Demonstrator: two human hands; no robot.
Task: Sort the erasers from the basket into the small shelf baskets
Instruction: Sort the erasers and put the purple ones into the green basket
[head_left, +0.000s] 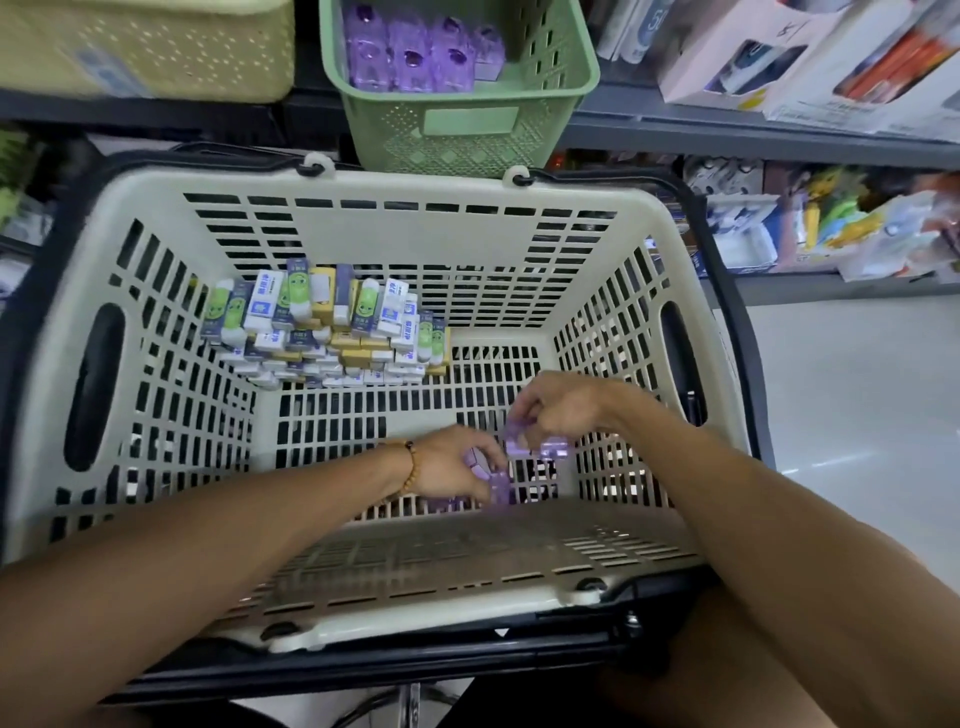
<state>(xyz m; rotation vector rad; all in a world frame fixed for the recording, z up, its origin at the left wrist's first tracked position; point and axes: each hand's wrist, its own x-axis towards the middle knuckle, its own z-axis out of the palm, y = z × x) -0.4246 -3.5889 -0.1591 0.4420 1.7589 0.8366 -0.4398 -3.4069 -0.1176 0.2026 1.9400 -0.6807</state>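
Both hands in the beige basket (156, 218)

Left hand (457, 467) and right hand (561, 410) each pinch purple erasers (524, 447) — green shelf basket (457, 130) just beyond.

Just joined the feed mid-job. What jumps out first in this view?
The big cream basket fills the view, with a pile of boxed erasers in its far left corner. Both hands work near its front: the left hand and right hand each hold purple erasers. Above, a green shelf basket already holds purple ones.
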